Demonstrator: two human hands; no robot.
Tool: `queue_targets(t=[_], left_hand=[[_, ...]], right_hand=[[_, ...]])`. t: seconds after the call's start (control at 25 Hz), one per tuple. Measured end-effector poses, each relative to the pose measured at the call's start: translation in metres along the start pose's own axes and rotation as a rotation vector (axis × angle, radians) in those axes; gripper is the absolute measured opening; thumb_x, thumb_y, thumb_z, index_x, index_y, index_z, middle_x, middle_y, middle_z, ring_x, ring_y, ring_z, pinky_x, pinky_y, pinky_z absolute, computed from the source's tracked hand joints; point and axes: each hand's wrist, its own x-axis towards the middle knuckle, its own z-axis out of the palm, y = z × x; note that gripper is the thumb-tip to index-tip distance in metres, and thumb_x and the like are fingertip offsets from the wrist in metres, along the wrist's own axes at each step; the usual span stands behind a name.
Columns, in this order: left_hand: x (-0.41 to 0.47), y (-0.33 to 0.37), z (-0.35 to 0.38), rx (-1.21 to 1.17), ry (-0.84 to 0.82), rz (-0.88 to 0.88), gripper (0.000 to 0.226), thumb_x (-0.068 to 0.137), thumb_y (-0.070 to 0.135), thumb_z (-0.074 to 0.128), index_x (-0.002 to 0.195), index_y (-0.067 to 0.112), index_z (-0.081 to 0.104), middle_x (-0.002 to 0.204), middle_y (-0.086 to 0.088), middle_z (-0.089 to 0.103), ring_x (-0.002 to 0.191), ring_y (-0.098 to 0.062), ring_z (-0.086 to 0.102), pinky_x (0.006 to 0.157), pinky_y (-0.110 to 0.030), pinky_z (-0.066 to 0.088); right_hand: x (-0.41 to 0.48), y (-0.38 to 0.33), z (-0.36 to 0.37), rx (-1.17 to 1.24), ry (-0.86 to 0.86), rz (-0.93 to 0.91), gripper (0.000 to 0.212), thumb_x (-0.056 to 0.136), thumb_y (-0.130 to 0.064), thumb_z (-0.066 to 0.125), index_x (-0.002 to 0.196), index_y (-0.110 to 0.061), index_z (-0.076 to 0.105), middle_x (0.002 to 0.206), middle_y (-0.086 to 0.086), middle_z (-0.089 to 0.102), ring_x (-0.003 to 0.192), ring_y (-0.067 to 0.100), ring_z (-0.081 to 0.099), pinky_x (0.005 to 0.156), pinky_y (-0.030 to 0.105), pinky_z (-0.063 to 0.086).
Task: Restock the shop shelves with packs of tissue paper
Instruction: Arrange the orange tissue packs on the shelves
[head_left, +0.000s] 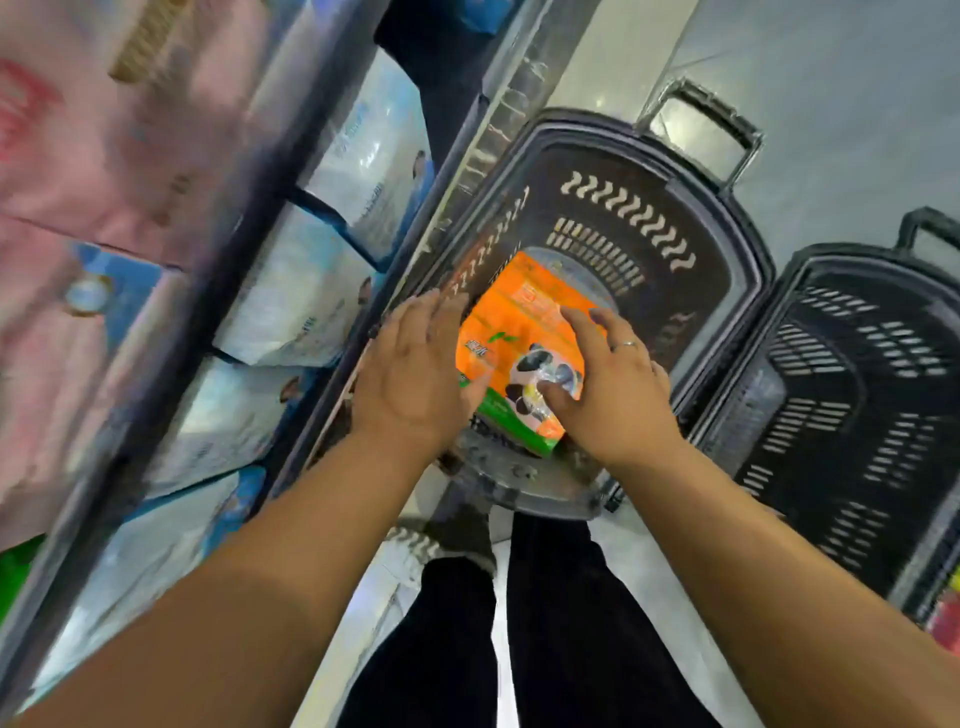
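An orange tissue pack (519, 332) with a panda picture and a green lower edge lies in a dark plastic basket (691, 218) on the floor. My left hand (415, 374) lies against the pack's left side with straight fingers. My right hand (608, 384) grips the pack's right side, thumb on the panda picture, fingers curled over the far edge. Both hands reach down into the basket.
Shop shelves (322, 218) on the left hold white-and-blue packs (363, 156) and pink packs (104, 171). A second dark basket (857, 395) stands on the grey floor to the right. My legs in dark trousers (519, 623) stand below.
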Motion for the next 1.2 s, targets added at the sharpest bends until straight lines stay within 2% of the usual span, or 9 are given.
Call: queue_targets(t=[0.2,0.44,0.6,0.68,0.84,1.04,1.2], left_hand=[[0.052,-0.021,0.082,-0.030,-0.080,0.025,0.076,0.079,0.041,0.071,0.141,0.012,0.039,0.142,-0.013,0.042,0.131,-0.031,0.037,0.109,-0.039,0.026],[0.098,-0.044,0.172,-0.017,-0.241,0.021,0.080,0.079,0.041,0.072,0.143,0.013,0.033,0.143,-0.012,0.038,0.132,-0.031,0.034,0.110,-0.039,0.025],[0.113,-0.051,0.216,-0.096,-0.278,-0.134,0.085,0.077,0.040,0.075,0.145,0.016,0.030,0.143,-0.013,0.037,0.131,-0.033,0.036,0.107,-0.043,0.030],[0.118,-0.053,0.233,-0.153,-0.290,-0.239,0.089,0.075,0.040,0.076,0.145,0.018,0.027,0.141,-0.013,0.038,0.129,-0.034,0.038,0.105,-0.045,0.033],[0.125,-0.061,0.255,-0.212,-0.340,-0.354,0.100,0.072,0.042,0.078,0.148,0.017,0.019,0.142,-0.015,0.038,0.127,-0.036,0.041,0.105,-0.048,0.036],[0.115,-0.053,0.248,-0.113,-0.257,-0.329,0.095,0.073,0.043,0.077,0.146,0.016,0.024,0.140,-0.013,0.041,0.126,-0.034,0.043,0.103,-0.046,0.035],[0.091,-0.038,0.214,-0.100,-0.183,-0.302,0.096,0.075,0.046,0.075,0.148,0.012,0.022,0.143,-0.013,0.040,0.131,-0.031,0.039,0.107,-0.044,0.031]], right_hand=[[0.044,0.047,0.079,0.133,-0.088,0.162,0.078,0.088,-0.041,0.064,0.151,-0.031,0.019,0.157,0.002,0.017,0.140,0.029,0.026,0.099,0.049,0.042],[0.089,0.086,0.158,0.214,-0.156,0.388,0.106,0.081,-0.047,0.071,0.153,-0.018,-0.001,0.157,0.014,0.006,0.137,0.037,0.030,0.102,0.043,0.038],[0.120,0.099,0.187,0.529,-0.177,0.770,0.121,0.078,-0.045,0.076,0.152,-0.011,-0.013,0.156,0.017,0.012,0.134,0.035,0.037,0.100,0.041,0.040],[0.128,0.101,0.199,0.649,-0.168,0.881,0.122,0.079,-0.043,0.076,0.150,-0.009,-0.017,0.156,0.017,0.017,0.136,0.034,0.036,0.101,0.041,0.038],[0.136,0.102,0.216,0.691,-0.114,0.943,0.126,0.074,-0.039,0.081,0.151,-0.011,-0.015,0.155,0.015,0.015,0.131,0.031,0.041,0.090,0.035,0.042],[0.127,0.098,0.216,0.762,-0.047,0.945,0.123,0.073,-0.035,0.082,0.153,-0.014,-0.010,0.157,0.010,0.011,0.136,0.029,0.036,0.098,0.036,0.041],[0.106,0.088,0.188,0.801,0.004,0.962,0.122,0.074,-0.036,0.082,0.153,-0.017,-0.009,0.158,0.008,0.011,0.139,0.030,0.030,0.100,0.039,0.039]])
